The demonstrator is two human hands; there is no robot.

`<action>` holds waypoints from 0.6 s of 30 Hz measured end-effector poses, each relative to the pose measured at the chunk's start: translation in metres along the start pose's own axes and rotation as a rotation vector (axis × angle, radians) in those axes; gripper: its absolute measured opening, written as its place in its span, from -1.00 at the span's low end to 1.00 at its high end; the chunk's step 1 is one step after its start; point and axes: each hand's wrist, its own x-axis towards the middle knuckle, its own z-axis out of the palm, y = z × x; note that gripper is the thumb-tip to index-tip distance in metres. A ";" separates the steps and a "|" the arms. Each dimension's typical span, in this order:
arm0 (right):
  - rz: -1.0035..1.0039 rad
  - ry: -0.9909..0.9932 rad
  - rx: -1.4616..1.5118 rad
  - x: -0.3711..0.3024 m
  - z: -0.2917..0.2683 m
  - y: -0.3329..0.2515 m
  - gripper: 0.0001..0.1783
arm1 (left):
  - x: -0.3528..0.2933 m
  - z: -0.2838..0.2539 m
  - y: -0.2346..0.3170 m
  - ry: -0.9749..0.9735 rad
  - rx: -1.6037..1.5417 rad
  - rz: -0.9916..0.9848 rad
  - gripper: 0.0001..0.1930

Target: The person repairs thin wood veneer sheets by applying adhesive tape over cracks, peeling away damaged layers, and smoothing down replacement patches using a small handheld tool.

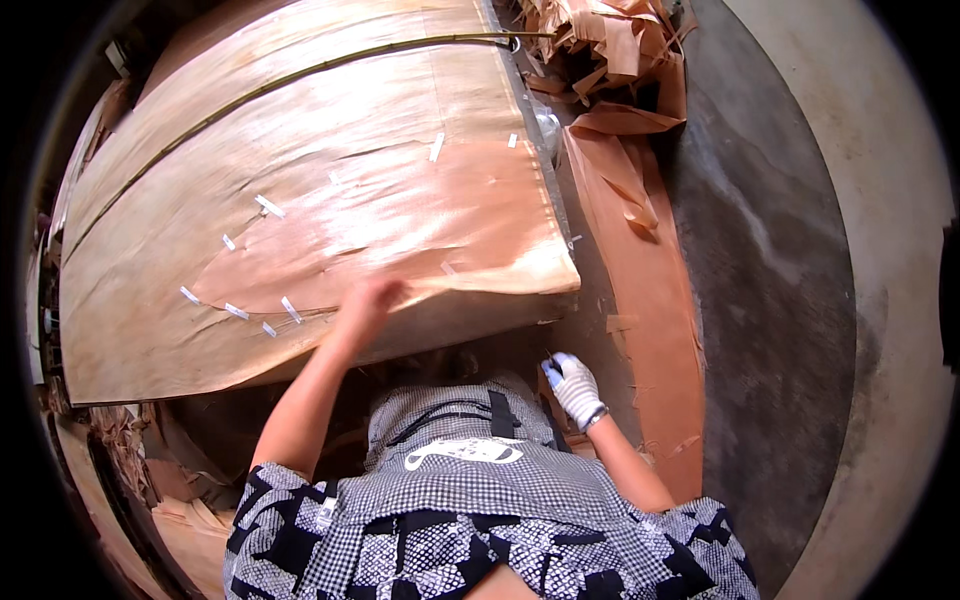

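Veneer sheet (330,120) is spread out ahead of both hands, its near edge running left to right. At that edge the bare left hand (375,298) is placed, nearer than the gloved right hand (576,392), which is held below the edge's right end. Left fingers are blurred, their closing not to be told; right fingers are curled, but whether anything is gripped cannot be told. Counted: one thin pole (420,42) across the sheet, eight bright tape strips (436,147), one long veneer strip (650,300) beside it.
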 end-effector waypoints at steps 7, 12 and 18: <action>-0.155 0.043 -0.112 0.090 -0.017 -0.087 -0.45 | 0.052 -0.126 0.045 0.352 -0.122 0.038 -0.85; -0.455 0.024 -0.284 0.131 -0.006 -0.144 -0.39 | 0.048 -0.186 0.094 0.457 0.082 0.131 -0.83; -0.579 0.027 -0.538 0.198 0.027 -0.184 -0.26 | 0.037 -0.226 0.143 0.600 0.304 0.253 -0.84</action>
